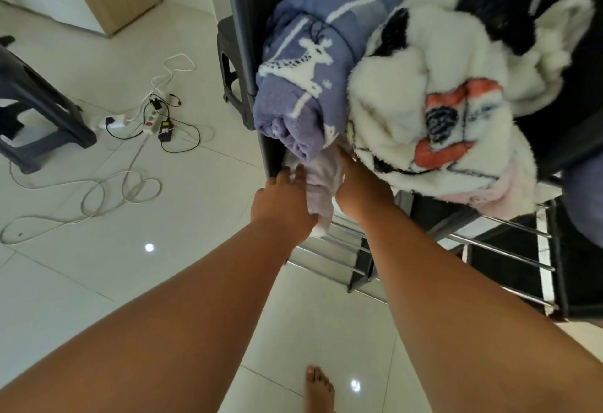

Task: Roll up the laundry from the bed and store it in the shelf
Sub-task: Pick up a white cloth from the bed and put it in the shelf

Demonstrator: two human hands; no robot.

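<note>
Item: pale lilac rolled garment point(318, 199), at the shelf point(499, 246) front, under the blue reindeer blanket point(303, 86) at 12 o'clock. Left hand point(280, 204) and right hand point(359, 184) clasp its sides. Step: stowing, apparently. Next: push deeper, then release.

A single head-worn wide-angle view looks steeply down, close over the shelf point(456, 239) and tiled floor point(98, 282).
</note>
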